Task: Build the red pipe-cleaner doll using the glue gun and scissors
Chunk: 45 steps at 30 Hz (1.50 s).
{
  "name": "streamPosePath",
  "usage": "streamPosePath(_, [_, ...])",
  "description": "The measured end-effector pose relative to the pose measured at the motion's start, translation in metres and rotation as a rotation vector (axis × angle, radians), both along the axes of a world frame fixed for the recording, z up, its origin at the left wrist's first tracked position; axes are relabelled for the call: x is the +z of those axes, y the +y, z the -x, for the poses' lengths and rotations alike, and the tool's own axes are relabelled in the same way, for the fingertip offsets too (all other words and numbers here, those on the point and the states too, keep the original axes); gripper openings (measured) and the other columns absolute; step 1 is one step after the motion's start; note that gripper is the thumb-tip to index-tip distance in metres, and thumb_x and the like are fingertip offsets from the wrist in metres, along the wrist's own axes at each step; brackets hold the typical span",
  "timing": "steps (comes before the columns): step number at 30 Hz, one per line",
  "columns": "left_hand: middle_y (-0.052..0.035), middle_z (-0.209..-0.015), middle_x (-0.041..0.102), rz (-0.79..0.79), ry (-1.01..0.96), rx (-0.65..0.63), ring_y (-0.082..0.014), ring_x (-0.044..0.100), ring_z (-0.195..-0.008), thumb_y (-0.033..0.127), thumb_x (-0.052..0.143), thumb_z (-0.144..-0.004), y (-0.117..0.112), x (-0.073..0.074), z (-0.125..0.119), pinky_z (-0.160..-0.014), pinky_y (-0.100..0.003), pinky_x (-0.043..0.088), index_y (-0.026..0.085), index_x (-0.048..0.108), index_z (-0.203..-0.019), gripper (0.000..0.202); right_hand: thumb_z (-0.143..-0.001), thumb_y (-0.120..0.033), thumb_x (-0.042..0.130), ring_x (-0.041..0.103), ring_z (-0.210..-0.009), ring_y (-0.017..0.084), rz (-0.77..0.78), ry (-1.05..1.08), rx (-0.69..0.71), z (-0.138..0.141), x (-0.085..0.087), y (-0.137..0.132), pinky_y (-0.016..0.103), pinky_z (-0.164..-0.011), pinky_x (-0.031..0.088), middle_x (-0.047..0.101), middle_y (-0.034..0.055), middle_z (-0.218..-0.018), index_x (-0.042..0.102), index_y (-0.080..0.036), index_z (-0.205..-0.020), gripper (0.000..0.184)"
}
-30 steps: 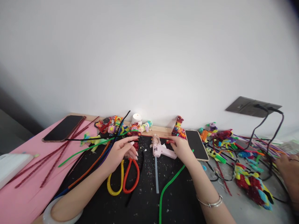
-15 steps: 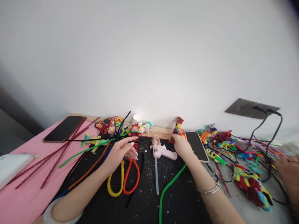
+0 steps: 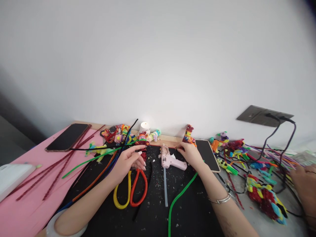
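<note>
My left hand is over the black mat, its fingers loosely stretched and apart. Its fingertips are beside a small red figure with a glittery red lower part; I cannot tell whether they touch it. Below that hand lie a yellow loop and a red loop, shaped like scissor handles. My right hand has its thumb and index finger pinched near the wooden strip; whatever is between them is too small to make out. Just behind it stands a red, yellow and orange figure. A pink glue gun with a clear glue stick lies between my hands.
A phone and red tinsel stems lie on pink sheeting at left. A paper cup stands by the wall. A pale-edged tablet, fuzzy figures and black cables are at right, with another person's hand.
My right hand has shifted slightly left, its fingertips coming away from the standing figure, which shows more now. My left hand has stayed in place.
</note>
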<state>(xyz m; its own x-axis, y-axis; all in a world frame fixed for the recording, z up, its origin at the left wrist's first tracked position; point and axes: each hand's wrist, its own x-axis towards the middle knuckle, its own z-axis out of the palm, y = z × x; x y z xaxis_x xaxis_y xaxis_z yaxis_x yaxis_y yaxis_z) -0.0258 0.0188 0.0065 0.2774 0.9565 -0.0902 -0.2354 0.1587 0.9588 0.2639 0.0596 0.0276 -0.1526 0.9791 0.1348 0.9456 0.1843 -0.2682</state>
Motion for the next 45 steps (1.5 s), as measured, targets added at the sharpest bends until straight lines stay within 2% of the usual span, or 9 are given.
streamPosePath(8, [-0.0005, -0.063, 0.069, 0.006, 0.001, 0.0, -0.0147, 0.067, -0.053, 0.03, 0.055, -0.084, -0.002, 0.002, 0.0, -0.056, -0.026, 0.053, 0.013, 0.05, -0.121, 0.041, -0.085, -0.021, 0.05, 0.065, -0.059, 0.014, -0.066, 0.226, 0.026, -0.003, -0.002, -0.005, 0.025, -0.062, 0.048, 0.072, 0.0031, -0.087, 0.06, -0.02, -0.106, 0.023])
streamPosePath(13, [-0.0006, -0.063, 0.069, -0.022, 0.059, -0.014, -0.0154, 0.067, -0.053, 0.029, 0.054, -0.084, -0.003, 0.004, -0.002, -0.055, -0.026, 0.053, 0.013, 0.052, -0.116, 0.036, -0.084, -0.027, 0.051, 0.061, -0.046, 0.016, -0.115, 0.481, -0.018, 0.004, 0.008, -0.014, 0.027, -0.054, 0.047, 0.06, -0.0033, -0.051, 0.061, -0.019, -0.092, 0.015])
streamPosePath(17, [-0.0003, -0.062, 0.066, -0.108, 0.133, -0.064, -0.0174, 0.068, -0.053, 0.034, 0.052, -0.086, -0.005, 0.003, -0.004, -0.056, -0.029, 0.054, 0.013, 0.053, -0.112, 0.033, -0.083, -0.033, 0.056, 0.056, -0.04, 0.013, -0.122, 0.837, -0.051, 0.023, 0.019, -0.027, 0.024, -0.044, 0.046, 0.057, -0.005, -0.049, 0.056, -0.019, -0.088, 0.015])
streamPosePath(23, [-0.0018, -0.067, 0.066, -0.34, 0.306, -0.14, -0.0164, 0.067, -0.052, 0.035, 0.051, -0.088, -0.014, -0.001, -0.004, -0.056, -0.028, 0.052, 0.013, 0.058, -0.108, 0.03, -0.08, -0.042, 0.063, 0.053, -0.032, 0.009, 0.073, 1.257, 0.027, 0.072, 0.031, -0.05, 0.017, -0.032, 0.036, 0.057, -0.0062, -0.053, 0.051, -0.018, -0.08, 0.027])
streamPosePath(27, [-0.0023, -0.072, 0.068, -0.47, 0.379, -0.207, -0.0158, 0.067, -0.055, 0.034, 0.053, -0.087, -0.022, 0.008, -0.008, -0.059, -0.027, 0.053, 0.016, 0.061, -0.104, 0.026, -0.08, -0.045, 0.063, 0.055, -0.033, 0.01, 0.249, 1.364, 0.11, 0.107, 0.026, -0.061, 0.018, -0.032, 0.039, 0.061, -0.0031, -0.058, 0.051, -0.018, -0.082, 0.029])
streamPosePath(32, [-0.0031, -0.066, 0.069, -0.444, 0.413, -0.201, -0.0161, 0.067, -0.055, 0.033, 0.047, -0.09, -0.025, 0.017, -0.013, -0.058, -0.025, 0.052, 0.017, 0.061, -0.074, 0.026, -0.085, -0.041, 0.056, 0.047, -0.036, 0.008, 0.22, 1.191, 0.161, 0.123, 0.02, -0.061, 0.018, -0.035, 0.036, 0.056, -0.0045, -0.054, 0.057, -0.018, -0.084, 0.023])
streamPosePath(37, [-0.0029, -0.063, 0.069, -0.392, 0.403, -0.152, -0.0164, 0.068, -0.054, 0.034, 0.049, -0.089, -0.023, 0.013, -0.014, -0.056, -0.025, 0.052, 0.016, 0.061, -0.071, 0.028, -0.093, -0.031, 0.043, 0.053, -0.05, 0.012, -0.017, 0.736, 0.219, 0.109, 0.029, -0.048, 0.022, -0.05, 0.04, 0.057, -0.001, -0.055, 0.068, -0.018, -0.085, 0.029])
streamPosePath(42, [-0.002, -0.061, 0.067, -0.386, 0.411, -0.128, -0.0161, 0.068, -0.052, 0.033, 0.049, -0.089, -0.02, 0.012, -0.013, -0.055, -0.024, 0.052, 0.017, 0.058, -0.068, 0.028, -0.086, -0.012, 0.048, 0.061, -0.068, 0.014, -0.079, 0.588, 0.297, 0.097, 0.046, -0.04, 0.024, -0.062, 0.044, 0.071, 0.0036, -0.087, 0.069, -0.02, -0.095, 0.024])
streamPosePath(45, [-0.0015, -0.061, 0.067, -0.388, 0.423, -0.12, -0.0157, 0.068, -0.053, 0.032, 0.049, -0.09, -0.019, 0.011, -0.013, -0.055, -0.024, 0.051, 0.017, 0.058, -0.069, 0.027, -0.081, -0.005, 0.051, 0.061, -0.072, 0.014, -0.093, 0.555, 0.321, 0.096, 0.055, -0.039, 0.024, -0.065, 0.045, 0.071, 0.0026, -0.091, 0.067, -0.02, -0.09, 0.024])
